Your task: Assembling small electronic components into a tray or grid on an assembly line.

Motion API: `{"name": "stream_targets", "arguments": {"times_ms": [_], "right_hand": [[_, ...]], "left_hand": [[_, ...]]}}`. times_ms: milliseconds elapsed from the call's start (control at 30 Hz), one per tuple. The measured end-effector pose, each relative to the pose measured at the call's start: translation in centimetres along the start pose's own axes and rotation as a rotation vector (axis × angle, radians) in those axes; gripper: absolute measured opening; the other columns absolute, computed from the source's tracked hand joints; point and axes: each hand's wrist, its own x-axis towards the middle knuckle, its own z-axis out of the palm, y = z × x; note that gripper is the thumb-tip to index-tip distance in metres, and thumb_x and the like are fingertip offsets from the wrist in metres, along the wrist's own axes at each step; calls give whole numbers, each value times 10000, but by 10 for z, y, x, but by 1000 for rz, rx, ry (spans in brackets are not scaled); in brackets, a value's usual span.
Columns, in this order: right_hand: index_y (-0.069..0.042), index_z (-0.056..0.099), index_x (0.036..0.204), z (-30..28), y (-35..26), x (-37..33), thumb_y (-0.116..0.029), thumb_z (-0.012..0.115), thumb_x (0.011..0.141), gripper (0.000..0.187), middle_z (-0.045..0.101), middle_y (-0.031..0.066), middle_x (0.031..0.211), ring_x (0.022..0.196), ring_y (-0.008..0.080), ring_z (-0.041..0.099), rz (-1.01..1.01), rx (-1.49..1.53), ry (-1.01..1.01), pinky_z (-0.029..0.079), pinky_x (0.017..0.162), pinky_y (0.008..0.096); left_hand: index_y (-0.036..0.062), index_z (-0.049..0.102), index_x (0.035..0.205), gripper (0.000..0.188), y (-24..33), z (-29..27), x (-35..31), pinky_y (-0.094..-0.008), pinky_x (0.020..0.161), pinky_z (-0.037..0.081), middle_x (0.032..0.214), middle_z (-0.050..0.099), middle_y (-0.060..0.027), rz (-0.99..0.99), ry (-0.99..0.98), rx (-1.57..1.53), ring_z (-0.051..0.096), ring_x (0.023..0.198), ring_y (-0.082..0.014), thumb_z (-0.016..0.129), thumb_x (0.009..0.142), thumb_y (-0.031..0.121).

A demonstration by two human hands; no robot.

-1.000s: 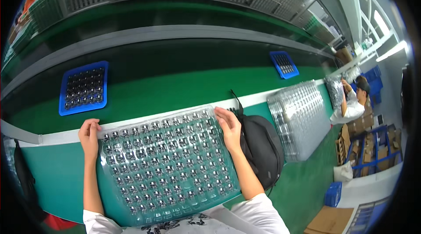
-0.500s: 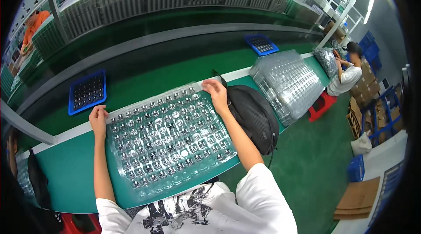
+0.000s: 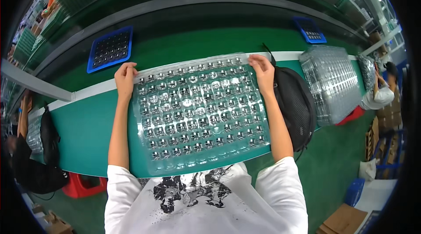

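In front of me on the green table (image 3: 90, 131) lies a clear plastic blister tray (image 3: 188, 163). Rows of small shiny metallic parts (image 3: 191, 124) fill most of its pockets; the pockets along the near edge look bare. At the tray's far left corner, my left hand (image 3: 126, 79) has its thumb and fingers pinched together on the rim. My right hand (image 3: 263, 72) is closed with bent fingers on the far right corner. Its fingertips partly hide that corner. Right beside my right forearm sits a black mesh bag (image 3: 294, 104).
Past the table's pale edge runs a green belt (image 3: 206, 39) carrying blue trays of dark parts, one at left (image 3: 109, 66) and one at right (image 3: 317, 41). Clear trays stand stacked (image 3: 335, 85) beyond the bag. People work at both sides; a red stool (image 3: 83, 186) stands lower left.
The view has swung, so the table and blue trays sit differently in the picture. Both hands stay at the clear tray's far corners, and the tray now lies more squarely before me.
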Motion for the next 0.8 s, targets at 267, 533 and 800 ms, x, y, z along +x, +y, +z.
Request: {"name": "stream_targets", "arguments": {"times_ms": [267, 533, 800], "right_hand": [[64, 630, 1046, 13, -2, -4, -56, 591, 911, 185, 667, 101, 1011, 961, 181, 642, 51, -83, -19, 500, 879, 292], [54, 620, 1104, -7, 13, -10, -59, 587, 928, 212, 669, 97, 1039, 972, 160, 633, 60, -55, -31, 477, 892, 265], [42, 608, 1124, -6, 13, -4, -87, 562, 950, 222, 649, 107, 1080, 989, 171, 617, 39, -100, -86, 468, 919, 278]], "left_hand": [[2, 673, 923, 205, 9, -17, -9, -227, 567, 402, 685, 602, -17, 16, 39, 75, 531, 632, -78, 506, 945, 120], [-14, 670, 902, 190, 8, -1, -14, -240, 574, 439, 667, 612, -30, -37, 54, 36, 553, 620, -82, 509, 913, 88], [-27, 654, 910, 175, 10, -4, -14, -223, 582, 421, 677, 602, -22, -78, 42, -31, 536, 630, -73, 516, 933, 79]]}}
